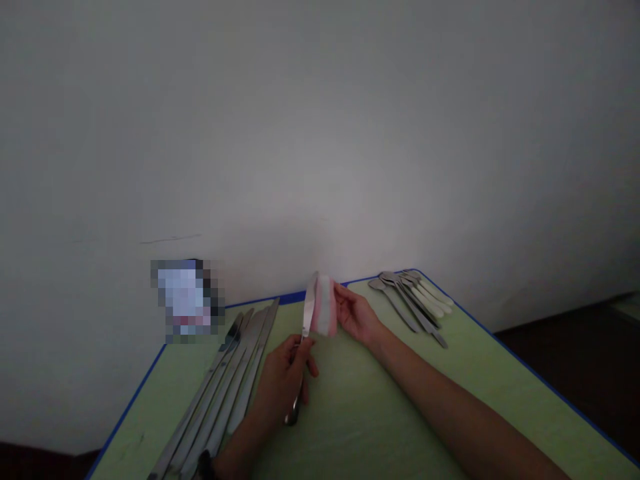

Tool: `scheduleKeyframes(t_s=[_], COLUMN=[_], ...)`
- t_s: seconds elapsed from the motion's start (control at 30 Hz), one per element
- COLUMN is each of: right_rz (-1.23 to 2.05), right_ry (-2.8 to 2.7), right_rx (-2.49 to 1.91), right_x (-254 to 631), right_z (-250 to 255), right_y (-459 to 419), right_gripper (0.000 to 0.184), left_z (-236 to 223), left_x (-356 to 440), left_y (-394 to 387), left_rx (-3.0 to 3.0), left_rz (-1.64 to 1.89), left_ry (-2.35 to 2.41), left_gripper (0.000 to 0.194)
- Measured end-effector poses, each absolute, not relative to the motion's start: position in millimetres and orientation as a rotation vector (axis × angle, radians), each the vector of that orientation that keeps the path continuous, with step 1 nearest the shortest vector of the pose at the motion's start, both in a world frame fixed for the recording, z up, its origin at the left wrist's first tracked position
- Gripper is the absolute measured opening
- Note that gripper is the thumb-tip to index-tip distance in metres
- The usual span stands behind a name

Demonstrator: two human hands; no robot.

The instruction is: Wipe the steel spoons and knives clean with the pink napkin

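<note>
A pale green table [360, 420] with a blue edge is standing against a grey wall [320, 133], which is bearing a thin dark line [171, 239] at left. A pixelated object [183, 297] is occupying the table's far left corner. Several metal knives [231, 373] are lying side by side at left; spoons [417, 314], some white-handled, are lying clustered at far right. Dark floor [545, 340] is showing beyond.

Left hand [287, 370] grips nearer, fingers [313, 365] curled; right hand [357, 315] sits farther, fingertips [340, 289] pointing left, forearm [445, 397] slanting from near right.
</note>
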State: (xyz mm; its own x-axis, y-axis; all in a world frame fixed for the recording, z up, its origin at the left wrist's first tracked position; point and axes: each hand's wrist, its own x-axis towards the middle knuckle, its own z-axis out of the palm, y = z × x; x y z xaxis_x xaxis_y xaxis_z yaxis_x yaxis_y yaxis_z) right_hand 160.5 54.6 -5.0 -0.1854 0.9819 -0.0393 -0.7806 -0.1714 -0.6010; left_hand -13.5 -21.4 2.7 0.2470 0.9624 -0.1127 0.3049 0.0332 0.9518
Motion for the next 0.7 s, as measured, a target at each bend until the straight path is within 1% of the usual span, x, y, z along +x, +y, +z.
scheduleKeyframes(t_s=[0.07, 0.13, 0.23, 0.37, 0.53, 0.7], right_rz=[1.707, 1.710, 1.726, 1.758, 1.769, 1.863], right_ry=[-0.644, -0.718, -0.756, -0.797, -0.866, -0.890], right_rx=[-0.503, -0.521, -0.575, -0.635, -0.640, -0.670], right_x=[157.1, 153.1, 149.5, 148.9, 146.1, 144.0], right_z=[-3.1, -2.2, -3.2, -4.8, -0.9, -2.0], right_y=[51.4, 47.5, 42.8, 40.6, 38.6, 36.5], right_gripper=[0.025, 0.030, 0.029, 0.022, 0.029, 0.027], left_z=[3.9, 6.0, 7.9, 7.0, 10.5, 12.5], left_x=[-14.0, -14.2, -14.1, -13.8, -12.8, -12.6], left_y=[-21.1, -21.7, -23.3, -24.5, -26.7, -28.6], left_rx=[1.463, 1.477, 1.524, 1.555, 1.592, 1.766], left_rz=[0.764, 0.747, 0.750, 0.744, 0.707, 0.679], left_ry=[1.249, 1.246, 1.244, 1.241, 1.272, 1.280], left_gripper=[0.041, 0.042, 0.043, 0.041, 0.038, 0.035])
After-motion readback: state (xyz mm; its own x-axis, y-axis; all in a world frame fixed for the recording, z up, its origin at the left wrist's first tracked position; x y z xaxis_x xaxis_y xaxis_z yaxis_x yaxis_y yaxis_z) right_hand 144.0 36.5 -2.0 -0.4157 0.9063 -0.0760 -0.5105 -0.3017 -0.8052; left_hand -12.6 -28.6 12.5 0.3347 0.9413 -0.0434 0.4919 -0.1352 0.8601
